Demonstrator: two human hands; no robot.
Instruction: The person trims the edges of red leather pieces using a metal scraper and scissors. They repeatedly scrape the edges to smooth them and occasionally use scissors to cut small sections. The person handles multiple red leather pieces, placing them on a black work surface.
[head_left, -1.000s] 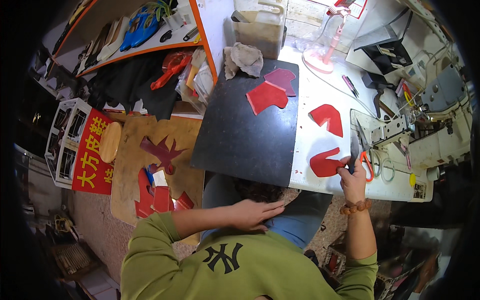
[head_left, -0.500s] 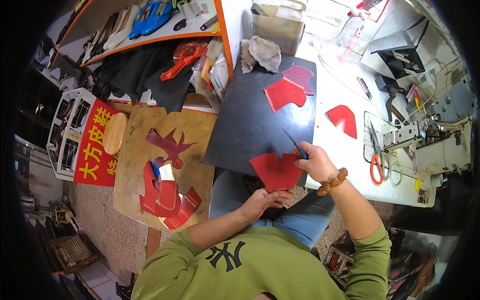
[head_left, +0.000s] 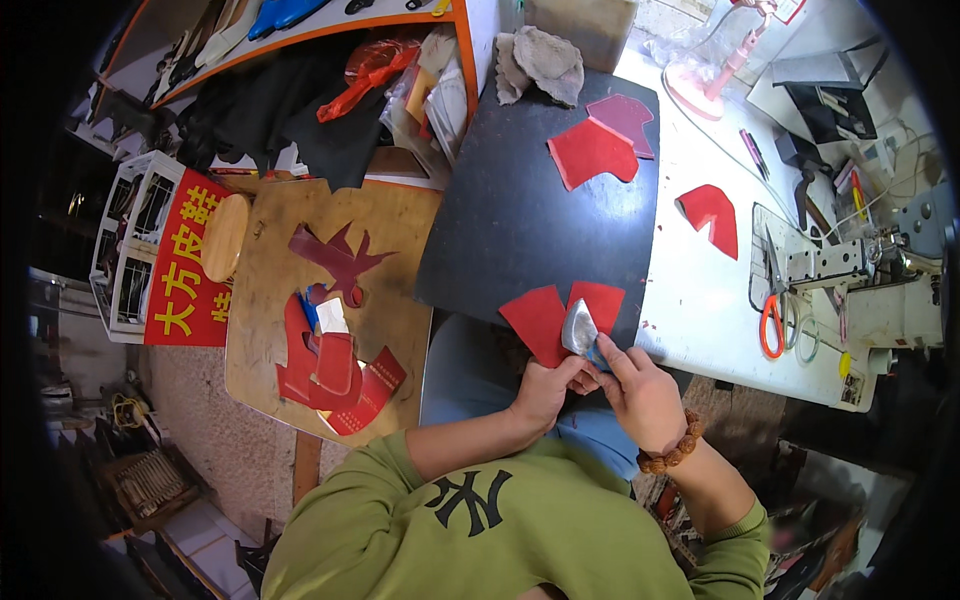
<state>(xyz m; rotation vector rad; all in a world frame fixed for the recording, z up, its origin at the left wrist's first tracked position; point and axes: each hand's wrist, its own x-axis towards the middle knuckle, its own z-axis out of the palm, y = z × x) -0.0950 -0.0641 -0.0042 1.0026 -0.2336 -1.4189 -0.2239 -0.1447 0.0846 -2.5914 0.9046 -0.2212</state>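
Observation:
A red leather piece with a deep V-shaped notch lies at the near edge of the black board. My left hand pinches its lower end, fingers closed. My right hand is wrapped round a leather knife, whose broad, shiny blade rests over the leather by the notch. Part of the handle and the lower edge of the leather are hidden by my fingers. Farther up the board lie another red leather piece and a maroon piece, partly overlapping.
At right, a white table holds a curved red piece, orange-handled scissors and a sewing machine. A pink lamp stands behind. Leather scraps lie on the wooden table at left. A grey cloth sits on the board's far end.
The knife has come down from above the right side of the leather to the notch, its blade now turned flat into view. My right hand has moved down, close to my left. The view has shifted slightly.

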